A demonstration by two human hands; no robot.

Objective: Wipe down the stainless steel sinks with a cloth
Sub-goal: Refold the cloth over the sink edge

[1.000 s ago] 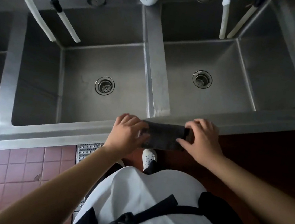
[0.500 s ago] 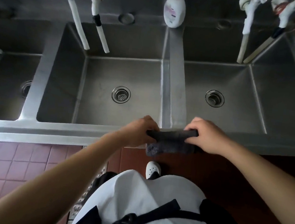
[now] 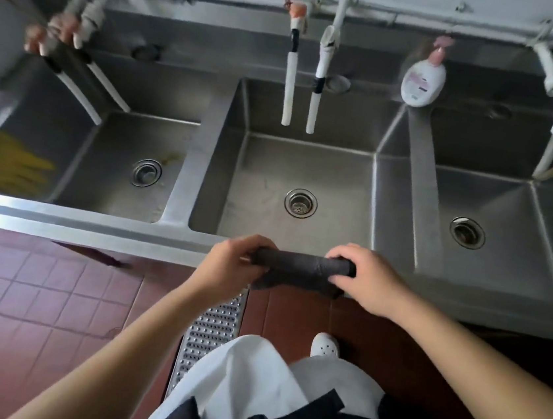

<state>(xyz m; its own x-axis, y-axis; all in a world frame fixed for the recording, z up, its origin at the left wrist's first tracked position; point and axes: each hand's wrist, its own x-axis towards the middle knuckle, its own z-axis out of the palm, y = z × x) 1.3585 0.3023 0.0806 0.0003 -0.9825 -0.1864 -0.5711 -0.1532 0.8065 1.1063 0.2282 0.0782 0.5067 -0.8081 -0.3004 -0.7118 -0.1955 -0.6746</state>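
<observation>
With the left hand [image 3: 234,263] and right hand [image 3: 363,278] each gripping an end of the dark cloth [image 3: 299,270] above the middle sink's [image 3: 304,167] near rim, fold it flat before wiping.

A steel sink unit [image 3: 94,223] with three basins is being seen from above, each basin being pierced by a drain. A pump bottle [image 3: 422,83] is being carried on the back ledge, between the middle and right basins. Yellow gloves [image 3: 1,160] are being borne at the unit's left end.
</observation>
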